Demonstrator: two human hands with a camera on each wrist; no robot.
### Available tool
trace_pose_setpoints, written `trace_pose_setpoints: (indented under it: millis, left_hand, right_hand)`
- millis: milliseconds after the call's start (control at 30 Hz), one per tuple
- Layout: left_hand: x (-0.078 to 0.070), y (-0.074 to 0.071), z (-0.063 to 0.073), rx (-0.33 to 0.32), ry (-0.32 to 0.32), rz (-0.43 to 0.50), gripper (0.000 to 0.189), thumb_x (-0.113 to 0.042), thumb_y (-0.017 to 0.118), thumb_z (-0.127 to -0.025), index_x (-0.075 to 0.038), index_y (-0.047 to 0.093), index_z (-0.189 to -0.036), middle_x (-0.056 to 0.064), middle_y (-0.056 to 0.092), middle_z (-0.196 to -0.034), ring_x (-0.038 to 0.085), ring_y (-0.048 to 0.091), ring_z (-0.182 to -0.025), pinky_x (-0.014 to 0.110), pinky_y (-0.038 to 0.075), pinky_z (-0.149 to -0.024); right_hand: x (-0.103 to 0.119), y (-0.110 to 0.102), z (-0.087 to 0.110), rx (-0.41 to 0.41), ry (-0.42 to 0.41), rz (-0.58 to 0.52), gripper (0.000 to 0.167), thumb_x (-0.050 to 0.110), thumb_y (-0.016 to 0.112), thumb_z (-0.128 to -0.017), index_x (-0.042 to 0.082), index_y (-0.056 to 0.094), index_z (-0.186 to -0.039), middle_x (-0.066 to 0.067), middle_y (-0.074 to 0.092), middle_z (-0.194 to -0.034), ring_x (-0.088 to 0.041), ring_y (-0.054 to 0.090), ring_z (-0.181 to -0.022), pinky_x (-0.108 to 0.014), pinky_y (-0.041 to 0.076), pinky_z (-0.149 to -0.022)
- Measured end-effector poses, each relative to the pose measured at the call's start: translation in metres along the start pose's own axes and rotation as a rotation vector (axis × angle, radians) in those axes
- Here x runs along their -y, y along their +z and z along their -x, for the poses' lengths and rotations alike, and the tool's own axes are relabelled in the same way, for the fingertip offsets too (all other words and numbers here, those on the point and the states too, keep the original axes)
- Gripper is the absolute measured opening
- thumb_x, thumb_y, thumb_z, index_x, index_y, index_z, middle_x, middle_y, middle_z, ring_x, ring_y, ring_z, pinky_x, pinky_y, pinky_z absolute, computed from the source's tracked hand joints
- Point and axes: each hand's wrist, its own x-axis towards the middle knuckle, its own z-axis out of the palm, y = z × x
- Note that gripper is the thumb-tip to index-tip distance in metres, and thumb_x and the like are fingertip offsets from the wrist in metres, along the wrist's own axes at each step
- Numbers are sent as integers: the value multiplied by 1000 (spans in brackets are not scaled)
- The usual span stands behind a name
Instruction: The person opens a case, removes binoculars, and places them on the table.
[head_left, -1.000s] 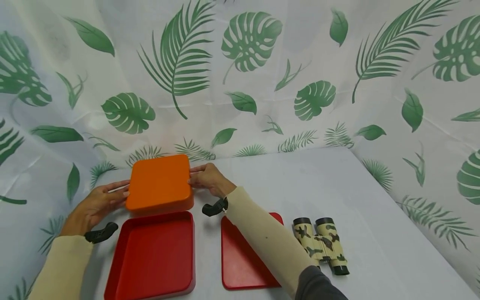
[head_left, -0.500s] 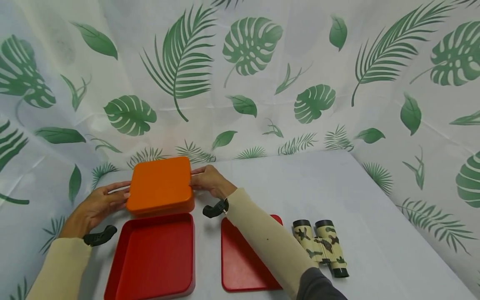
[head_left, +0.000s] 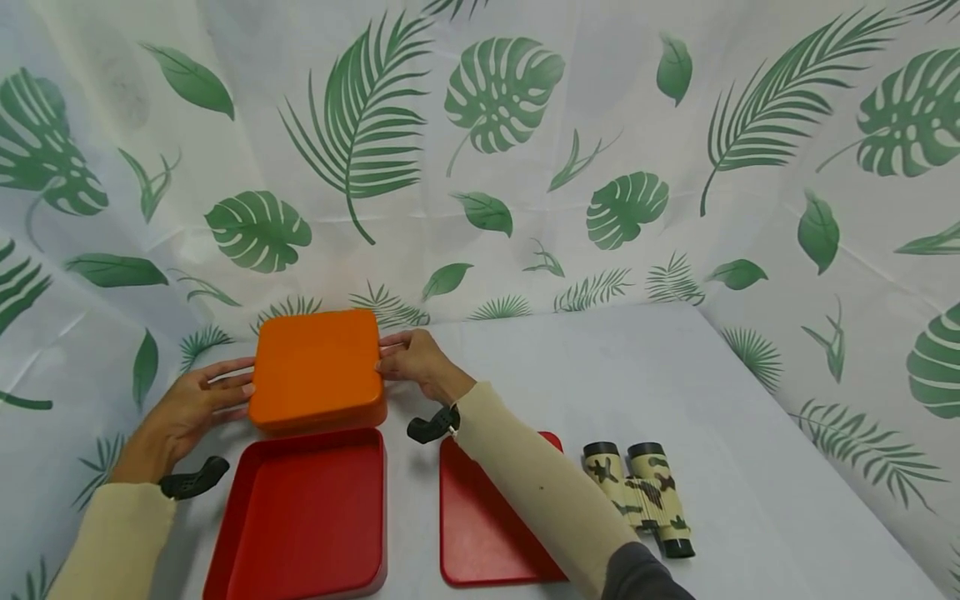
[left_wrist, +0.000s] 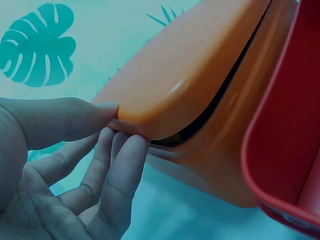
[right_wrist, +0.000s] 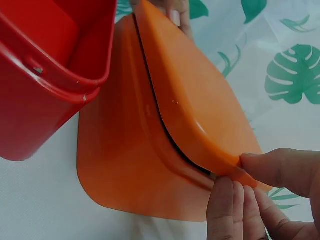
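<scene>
An orange box (right_wrist: 125, 170) with rounded corners stands at the back left of the table, its orange lid (head_left: 315, 362) on top. Dark slits show between lid and box in both wrist views, so the lid sits slightly raised at the near side. My left hand (head_left: 180, 412) pinches the lid's left edge, thumb above and fingertips under the rim. At the opposite edge my right hand (head_left: 423, 362) pinches the lid the same way. What lies inside the orange box is hidden, apart from a small dark and yellowish patch in the gap.
An open red box (head_left: 384, 500) stands right in front of the orange one. To its right lies a flat red lid (head_left: 480, 525), partly covered by my right forearm. Camouflage binoculars (head_left: 654, 496) lie farther right. A leaf-print curtain (head_left: 525, 192) hangs behind the white table.
The head view shifts slightly. Both hands keep their grip on the lid, which stays in nearly the same place; the left hand's fingers look a little more spread.
</scene>
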Motion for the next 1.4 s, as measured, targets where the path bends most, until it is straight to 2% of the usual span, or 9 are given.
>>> trace_pose_setpoints:
  millis: [100,233,400,600,667,800,933,1200,1400]
  left_hand:
    - [-4,1,4,-2,28,12,63,-17,78,-98,-19,52,-155,-25,75,-108,2,74,-98,26,64,-84]
    - [-11,4,9,2,59,-15,59,-19,77,-99,-22,53,-153,-25,73,-110,1,73,-99,26,64,-84]
    - [-18,12,15,-16,78,-98,74,-27,78,-99,-16,42,-163,-25,67,-116,-2,71,-101,25,63,-86]
    - [-26,27,18,-47,92,-200,87,-39,77,-98,-13,33,-168,-7,56,-138,-4,68,-103,25,63,-90]
    - [-30,32,19,-49,103,-192,85,-36,77,-99,-11,33,-167,-7,56,-137,-2,68,-103,26,63,-89]
    - [-36,42,20,-49,133,-159,80,-29,77,-99,-8,37,-165,-15,60,-123,2,68,-101,27,64,-86]
    - [-41,53,21,-48,154,-124,77,-26,78,-99,-6,40,-163,-15,62,-117,2,70,-98,26,65,-83]
    - [-48,72,18,-26,177,-94,74,-19,74,-101,0,37,-162,-8,59,-124,2,69,-99,26,65,-82]
    - [-52,85,15,-23,172,-101,74,-22,74,-102,-3,37,-163,-8,59,-127,1,68,-102,27,65,-84]
  right_hand:
    - [5,-1,4,5,-19,-6,38,-2,79,-91,7,70,-127,-10,73,-115,-22,77,-97,-36,65,-90]
    - [10,-5,10,3,-36,-4,38,-1,79,-92,7,71,-127,-10,72,-116,-21,76,-97,-35,65,-89]
    - [14,-10,14,-9,-55,-11,38,-3,80,-90,5,72,-126,-11,71,-114,-22,75,-93,-36,66,-87]
    - [20,-21,21,-1,-65,-13,40,-3,79,-91,3,71,-129,-13,70,-115,-22,73,-94,-45,63,-98]
    - [21,-26,24,0,-60,-12,40,-2,79,-91,4,71,-130,-13,70,-118,-22,74,-96,-46,61,-100]
    - [23,-36,29,3,-58,-11,41,-1,78,-92,4,69,-133,-14,70,-122,-22,75,-99,-46,61,-101]
    - [23,-45,34,-4,-60,-3,43,-2,77,-93,4,68,-134,-15,69,-124,-23,75,-100,-47,60,-102]
    - [23,-61,41,-11,-64,2,45,-2,75,-94,3,66,-138,-17,68,-129,-25,74,-105,-51,57,-106]
    - [22,-74,46,-19,-72,5,45,-1,75,-94,2,66,-138,-17,68,-128,-25,75,-103,-53,55,-108]
